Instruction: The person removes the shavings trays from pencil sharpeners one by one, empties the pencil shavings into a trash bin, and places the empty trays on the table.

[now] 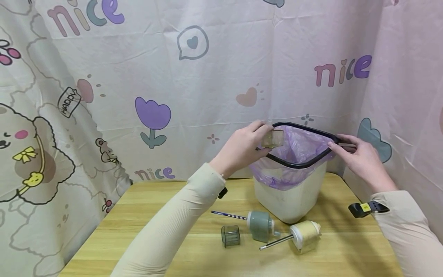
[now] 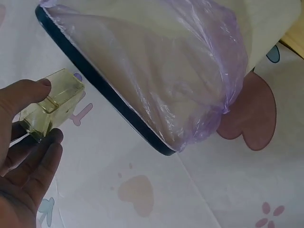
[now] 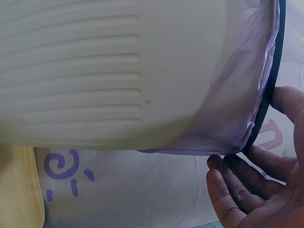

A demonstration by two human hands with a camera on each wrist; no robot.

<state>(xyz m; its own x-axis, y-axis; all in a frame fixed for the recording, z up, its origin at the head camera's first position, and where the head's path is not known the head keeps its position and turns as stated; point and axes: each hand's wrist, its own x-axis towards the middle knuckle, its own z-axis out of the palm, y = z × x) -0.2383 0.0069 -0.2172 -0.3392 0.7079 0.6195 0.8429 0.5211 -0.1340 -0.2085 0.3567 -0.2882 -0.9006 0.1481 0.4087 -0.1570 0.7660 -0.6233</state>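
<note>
My left hand [image 1: 247,144] pinches a translucent yellow shavings box [image 1: 273,138], the kind from a pencil sharpener, between thumb and fingers, level with the left side of the bin's mouth. In the left wrist view the box [image 2: 54,102] is tilted, beside the black rim. A cream trash bin [image 1: 288,200] stands on the table, lined with a purple plastic bag [image 1: 277,179] under a black rim ring [image 1: 304,132]. My right hand [image 1: 361,156] grips the rim's right corner, thumb on the ring and other fingers beneath it, as the right wrist view shows.
In front of the bin are a green pencil sharpener [image 1: 259,225] with a blue pencil in it, a cream-yellow sharpener [image 1: 305,233] with a dark pencil, and a grey translucent box [image 1: 230,236]. A printed curtain [image 1: 207,96] hangs behind the wooden table [image 1: 155,207].
</note>
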